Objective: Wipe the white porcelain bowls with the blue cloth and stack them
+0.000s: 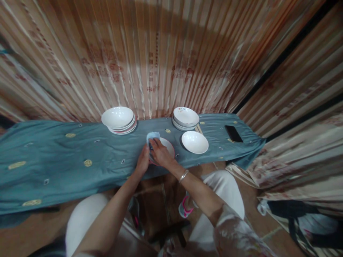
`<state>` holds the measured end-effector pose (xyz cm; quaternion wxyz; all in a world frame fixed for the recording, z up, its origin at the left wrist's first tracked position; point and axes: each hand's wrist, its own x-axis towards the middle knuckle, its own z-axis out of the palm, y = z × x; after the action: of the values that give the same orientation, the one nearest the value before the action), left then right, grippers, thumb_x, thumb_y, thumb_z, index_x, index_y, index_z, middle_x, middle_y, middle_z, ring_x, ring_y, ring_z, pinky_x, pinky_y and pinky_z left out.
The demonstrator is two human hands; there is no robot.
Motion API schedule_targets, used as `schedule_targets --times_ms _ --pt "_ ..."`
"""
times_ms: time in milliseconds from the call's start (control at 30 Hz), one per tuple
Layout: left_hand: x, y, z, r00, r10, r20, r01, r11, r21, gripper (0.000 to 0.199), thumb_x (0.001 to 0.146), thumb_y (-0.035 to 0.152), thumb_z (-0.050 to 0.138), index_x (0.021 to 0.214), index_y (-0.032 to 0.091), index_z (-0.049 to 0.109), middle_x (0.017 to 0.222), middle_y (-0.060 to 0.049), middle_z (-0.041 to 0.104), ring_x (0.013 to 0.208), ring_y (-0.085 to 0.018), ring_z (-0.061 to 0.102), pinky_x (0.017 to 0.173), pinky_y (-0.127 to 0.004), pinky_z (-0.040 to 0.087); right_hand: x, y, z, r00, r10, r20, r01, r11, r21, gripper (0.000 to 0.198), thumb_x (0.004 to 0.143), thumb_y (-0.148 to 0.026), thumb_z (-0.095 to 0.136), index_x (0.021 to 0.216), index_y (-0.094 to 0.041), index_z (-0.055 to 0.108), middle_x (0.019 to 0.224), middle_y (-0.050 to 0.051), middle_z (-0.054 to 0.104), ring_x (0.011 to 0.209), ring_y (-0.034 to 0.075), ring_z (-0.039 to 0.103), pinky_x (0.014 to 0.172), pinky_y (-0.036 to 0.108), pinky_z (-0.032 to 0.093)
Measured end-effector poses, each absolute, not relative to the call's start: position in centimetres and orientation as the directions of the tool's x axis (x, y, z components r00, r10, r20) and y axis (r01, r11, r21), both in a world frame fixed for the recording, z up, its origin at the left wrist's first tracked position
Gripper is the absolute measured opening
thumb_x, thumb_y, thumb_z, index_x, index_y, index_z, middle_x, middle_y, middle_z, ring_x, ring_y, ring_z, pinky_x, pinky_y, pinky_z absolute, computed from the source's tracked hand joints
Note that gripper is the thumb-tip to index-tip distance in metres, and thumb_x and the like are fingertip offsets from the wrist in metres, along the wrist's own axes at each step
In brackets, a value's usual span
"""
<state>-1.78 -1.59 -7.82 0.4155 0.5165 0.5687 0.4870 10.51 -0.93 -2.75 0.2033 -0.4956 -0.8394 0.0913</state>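
Close to the table's front edge, a white plate with a red rim lies between my hands. My right hand reaches over the plate with its fingers closed on a light blue cloth, which bunches up at the plate's far left side. At the left rim, my left hand grips the plate, its fingertips partly hidden beside the cloth. To the right of the plate sits a single white bowl.
Stacked white bowls stand at the back left, and another stack at the back right, with light sticks beside it. A black phone lies on the right of the teal tablecloth. A curtain hangs behind.
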Motion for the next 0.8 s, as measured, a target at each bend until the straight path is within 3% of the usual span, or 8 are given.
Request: schedule_targets --times_ms 133,233,333,433,633,800 --pt "-1.6 -1.5 -7.8 -0.120 0.990 0.072 0.215 -0.045 0.976 0.056 0.096 0.047 0.031 0.139 0.016 0.049 0.149 -0.010 0.046 0.141 -0.022 0.037 0.119 -0.039 0.024 10.7 0.2 -2.3 -0.457 0.834 0.310 0.791 0.540 -0.287 0.043 0.093 -0.013 0.041 0.136 -0.014 0.047 0.143 0.018 0.045 0.122 0.023 0.054 0.102 0.037 0.047" --pt "-1.6 -1.8 -7.6 -0.101 0.988 0.115 0.216 -0.091 0.972 0.057 0.095 0.049 0.031 0.137 0.016 0.050 0.146 -0.010 0.050 0.139 -0.022 0.040 0.118 -0.039 0.025 11.1 1.7 -1.6 -0.479 0.834 0.275 0.813 0.539 -0.218 0.034 0.096 -0.014 0.039 0.127 -0.014 0.054 0.135 0.014 0.054 0.118 0.020 0.057 0.102 0.033 0.046" --pt "-1.7 -2.1 -7.1 -0.071 0.986 0.153 0.212 -0.135 0.968 0.059 0.096 0.051 0.030 0.137 0.015 0.051 0.144 -0.011 0.052 0.137 -0.022 0.043 0.118 -0.039 0.025 11.7 2.8 -1.1 -0.426 0.886 0.181 0.874 0.455 -0.170 0.028 0.098 -0.016 0.038 0.117 -0.015 0.059 0.120 0.010 0.064 0.109 0.018 0.061 0.097 0.028 0.047" --pt "-1.7 -2.4 -6.8 -0.048 0.987 0.153 0.213 -0.140 0.967 0.058 0.095 0.050 0.031 0.137 0.016 0.051 0.144 -0.009 0.052 0.137 -0.023 0.043 0.117 -0.039 0.026 12.6 3.1 -1.0 -0.329 0.935 0.129 0.925 0.347 -0.152 0.025 0.098 -0.017 0.040 0.111 -0.013 0.060 0.112 0.013 0.067 0.101 0.020 0.064 0.089 0.029 0.050" --pt "-1.4 -2.6 -6.5 -0.055 0.990 0.127 0.234 -0.111 0.966 0.056 0.095 0.048 0.032 0.137 0.018 0.052 0.146 -0.008 0.051 0.138 -0.023 0.041 0.118 -0.040 0.024 14.7 2.2 -1.1 -0.164 0.986 0.005 0.984 0.164 -0.074 0.028 0.100 -0.026 0.037 0.114 -0.014 0.058 0.112 0.015 0.068 0.102 0.022 0.066 0.084 0.029 0.049" --pt "-1.2 -2.9 -5.8 -0.003 0.989 0.145 0.269 -0.139 0.953 0.058 0.094 0.050 0.031 0.139 0.019 0.049 0.148 -0.006 0.048 0.141 -0.021 0.037 0.118 -0.036 0.024 15.2 2.2 -0.3 -0.158 0.985 -0.063 0.987 0.158 -0.008 0.031 0.099 -0.025 0.037 0.116 -0.011 0.059 0.116 0.018 0.066 0.108 0.024 0.064 0.088 0.032 0.048"
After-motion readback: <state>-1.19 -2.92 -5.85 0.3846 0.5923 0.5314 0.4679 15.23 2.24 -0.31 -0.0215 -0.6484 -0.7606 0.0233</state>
